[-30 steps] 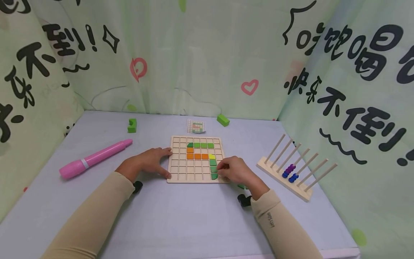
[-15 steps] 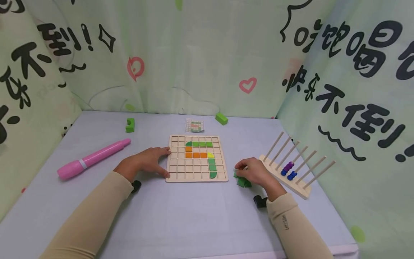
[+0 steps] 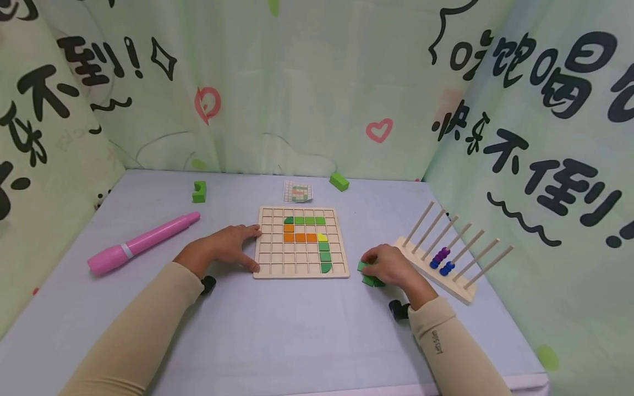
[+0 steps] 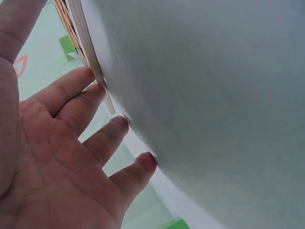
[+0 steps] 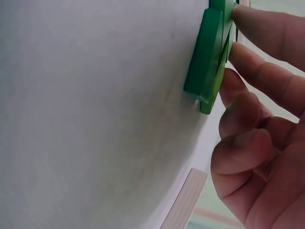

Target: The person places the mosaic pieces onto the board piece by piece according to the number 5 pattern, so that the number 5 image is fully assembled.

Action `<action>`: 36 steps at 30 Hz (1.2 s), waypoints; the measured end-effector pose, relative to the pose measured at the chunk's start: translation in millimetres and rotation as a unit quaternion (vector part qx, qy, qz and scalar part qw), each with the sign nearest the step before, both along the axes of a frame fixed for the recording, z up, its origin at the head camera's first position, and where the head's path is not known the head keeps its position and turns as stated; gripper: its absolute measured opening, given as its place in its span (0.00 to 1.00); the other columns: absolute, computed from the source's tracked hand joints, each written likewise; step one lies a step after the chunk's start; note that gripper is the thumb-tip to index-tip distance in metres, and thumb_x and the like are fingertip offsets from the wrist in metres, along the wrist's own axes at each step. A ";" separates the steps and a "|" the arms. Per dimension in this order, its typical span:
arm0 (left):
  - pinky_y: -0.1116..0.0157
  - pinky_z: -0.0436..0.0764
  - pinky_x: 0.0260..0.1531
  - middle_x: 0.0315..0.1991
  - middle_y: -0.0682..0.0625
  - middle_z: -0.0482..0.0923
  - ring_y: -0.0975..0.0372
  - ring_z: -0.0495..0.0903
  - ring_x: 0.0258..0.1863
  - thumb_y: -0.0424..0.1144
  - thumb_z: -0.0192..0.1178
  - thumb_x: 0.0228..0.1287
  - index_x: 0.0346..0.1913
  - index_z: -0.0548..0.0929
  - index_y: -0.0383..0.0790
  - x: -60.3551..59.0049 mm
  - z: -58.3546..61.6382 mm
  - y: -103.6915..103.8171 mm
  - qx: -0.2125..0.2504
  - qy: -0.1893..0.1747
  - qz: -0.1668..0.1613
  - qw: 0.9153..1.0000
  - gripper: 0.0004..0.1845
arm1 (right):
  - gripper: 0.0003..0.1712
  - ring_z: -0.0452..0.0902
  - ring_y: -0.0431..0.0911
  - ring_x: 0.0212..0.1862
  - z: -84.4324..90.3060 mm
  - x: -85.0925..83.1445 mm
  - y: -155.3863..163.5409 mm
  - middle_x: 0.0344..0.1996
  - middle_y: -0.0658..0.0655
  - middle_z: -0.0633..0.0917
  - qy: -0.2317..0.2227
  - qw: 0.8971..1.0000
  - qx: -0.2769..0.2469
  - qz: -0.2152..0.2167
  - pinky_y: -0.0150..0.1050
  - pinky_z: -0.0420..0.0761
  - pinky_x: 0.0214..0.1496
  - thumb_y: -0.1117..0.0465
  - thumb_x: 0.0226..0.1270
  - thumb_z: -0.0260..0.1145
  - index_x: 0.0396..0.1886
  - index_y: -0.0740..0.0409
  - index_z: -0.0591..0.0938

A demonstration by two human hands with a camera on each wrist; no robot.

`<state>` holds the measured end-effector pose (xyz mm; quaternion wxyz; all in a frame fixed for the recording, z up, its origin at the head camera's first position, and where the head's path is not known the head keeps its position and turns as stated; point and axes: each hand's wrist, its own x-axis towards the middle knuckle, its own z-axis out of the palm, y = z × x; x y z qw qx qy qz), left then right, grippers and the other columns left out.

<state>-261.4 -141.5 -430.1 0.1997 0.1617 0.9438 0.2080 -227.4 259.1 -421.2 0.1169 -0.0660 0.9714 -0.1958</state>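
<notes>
A wooden grid board [image 3: 299, 265] lies at the table's middle, with green, orange and yellow tiles [image 3: 303, 237] set in its cells. My left hand [image 3: 233, 245] lies flat with straight fingers against the board's left edge [image 4: 88, 43]; in the left wrist view that hand [image 4: 95, 124] shows its fingertips on the table. To the right of the board, my right hand [image 3: 386, 263] curls over a small pile of loose green tiles [image 3: 367, 276]. In the right wrist view its fingers [image 5: 248, 71] touch the green tiles [image 5: 209, 57], and the thumb is hidden.
A wooden peg rack [image 3: 448, 258] with blue and purple beads stands close by the right hand. A pink marker [image 3: 143, 242] lies at the left. Two green blocks [image 3: 200, 191] [image 3: 339, 181] and a pattern card [image 3: 298, 192] lie near the back. Printed cloth walls surround the table.
My right hand left the board's lower right corner and moved right to the loose green tiles, then settled lower on them. The left hand has stayed at the board's edge.
</notes>
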 end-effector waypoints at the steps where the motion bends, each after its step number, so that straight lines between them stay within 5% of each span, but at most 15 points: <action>1: 0.42 0.60 0.78 0.82 0.43 0.57 0.41 0.55 0.81 0.57 0.81 0.50 0.81 0.63 0.45 0.0 -0.2 -0.1 -0.001 0.000 0.001 1.000 0.57 | 0.16 0.79 0.49 0.44 0.3 -0.1 -1.0 0.45 0.59 0.87 -0.001 1.000 0.006 0.000 0.43 0.81 0.43 0.58 0.66 0.74 0.50 0.61 0.89; 9: 0.42 0.60 0.78 0.82 0.42 0.57 0.41 0.55 0.81 0.58 0.80 0.50 0.81 0.62 0.45 -0.2 -0.1 -0.9 -0.001 0.000 0.001 1.000 0.58 | 0.09 0.77 0.46 0.36 0.8 -1.8 -5.7 0.35 0.54 0.85 -0.001 1.000 0.010 0.002 0.37 0.78 0.35 0.62 0.64 0.74 0.41 0.58 0.84; 20: 0.41 0.60 0.77 0.82 0.43 0.58 0.41 0.56 0.81 0.59 0.80 0.50 0.81 0.63 0.45 -0.8 -1.3 -0.3 -0.006 -0.001 0.001 1.000 0.57 | 0.06 0.75 0.47 0.38 5.7 -4.0 -11.6 0.35 0.54 0.82 -0.037 0.994 -0.106 0.010 0.36 0.76 0.37 0.63 0.70 0.70 0.42 0.59 0.84; 36: 0.42 0.60 0.78 0.83 0.43 0.56 0.42 0.55 0.81 0.59 0.81 0.50 0.81 0.63 0.46 -0.8 -0.6 0.9 -0.001 -0.004 0.007 1.000 0.58 | 0.02 0.74 0.44 0.34 6.5 -9.3 -73.5 0.29 0.52 0.80 -0.055 0.986 -0.141 0.072 0.35 0.73 0.36 0.65 0.67 0.70 0.37 0.55 0.84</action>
